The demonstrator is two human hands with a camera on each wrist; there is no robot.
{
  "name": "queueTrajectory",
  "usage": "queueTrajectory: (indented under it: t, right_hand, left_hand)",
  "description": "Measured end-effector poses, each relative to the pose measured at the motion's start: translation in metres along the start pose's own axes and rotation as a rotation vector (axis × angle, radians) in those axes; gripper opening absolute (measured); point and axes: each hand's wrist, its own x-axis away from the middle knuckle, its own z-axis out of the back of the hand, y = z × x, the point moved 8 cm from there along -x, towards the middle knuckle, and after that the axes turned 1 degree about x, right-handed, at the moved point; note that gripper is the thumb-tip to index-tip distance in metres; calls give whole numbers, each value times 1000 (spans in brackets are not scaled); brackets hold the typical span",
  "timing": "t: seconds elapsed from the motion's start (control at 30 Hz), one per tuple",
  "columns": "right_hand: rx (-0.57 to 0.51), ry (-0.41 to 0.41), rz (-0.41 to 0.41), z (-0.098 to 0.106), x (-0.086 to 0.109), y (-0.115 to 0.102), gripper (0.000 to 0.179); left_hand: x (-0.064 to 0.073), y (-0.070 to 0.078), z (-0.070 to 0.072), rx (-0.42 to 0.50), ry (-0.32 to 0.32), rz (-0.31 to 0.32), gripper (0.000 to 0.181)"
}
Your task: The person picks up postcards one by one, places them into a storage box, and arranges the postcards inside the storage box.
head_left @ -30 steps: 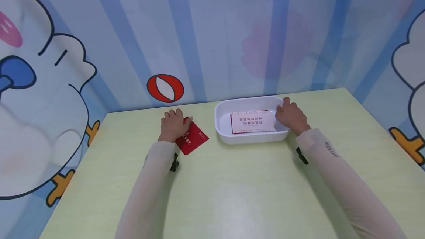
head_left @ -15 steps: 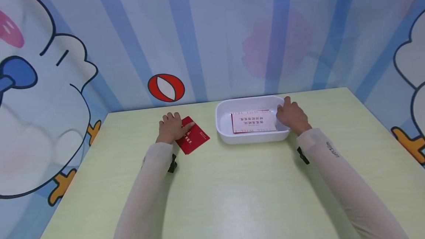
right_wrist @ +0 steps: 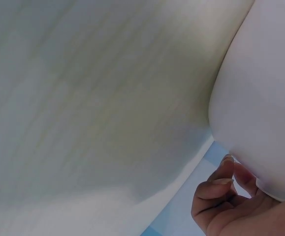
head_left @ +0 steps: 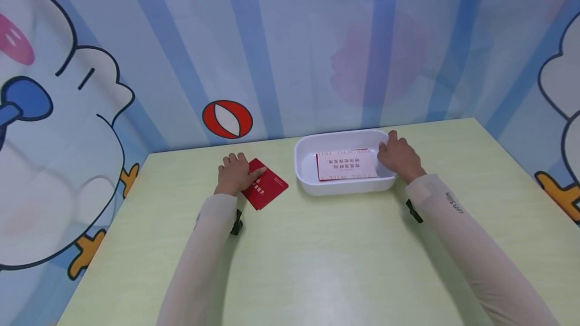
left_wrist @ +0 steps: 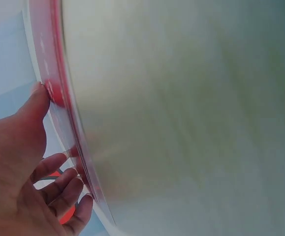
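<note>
Red cards with white print lie at an angle on the table, apparently a thin stack, with layered edges showing in the left wrist view. My left hand rests at their left edge, its thumb laid across the top and its slightly bent fingers on the table beside them. My right hand grips the right rim of a white plastic tray. In the right wrist view, the fingers are bent at the tray's wall. Inside the tray lies a white card with red print, and red shows beneath it.
The pale green table ends at a blue striped wall just behind the tray. A gap of bare tabletop lies between the red cards and the tray. Cartoon figures cover the walls at both sides.
My left fingers have shifted slightly left off the red cards, so more of their top shows, and the thumb now lies flatter on them. My right hand and the tray have stayed put.
</note>
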Motion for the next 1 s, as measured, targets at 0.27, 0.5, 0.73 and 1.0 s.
queueTrajectory:
  t: [0.27, 0.5, 0.73, 1.0]
  right_hand:
    - [-4, 10, -9, 5, 1, 0, 60]
    - [-5, 6, -9, 5, 1, 0, 61]
    - [-6, 3, -4, 4, 0, 1, 61]
    - [-22, 2, 11, 1, 3, -1, 61]
  left_hand:
    - [-4, 3, 3, -7, 11, -3, 78]
    - [-4, 3, 4, 5, 9, 7, 78]
    - [-2, 1, 4, 42, 8, 25, 76]
    - [-1, -5, -2, 57, -26, 57, 72]
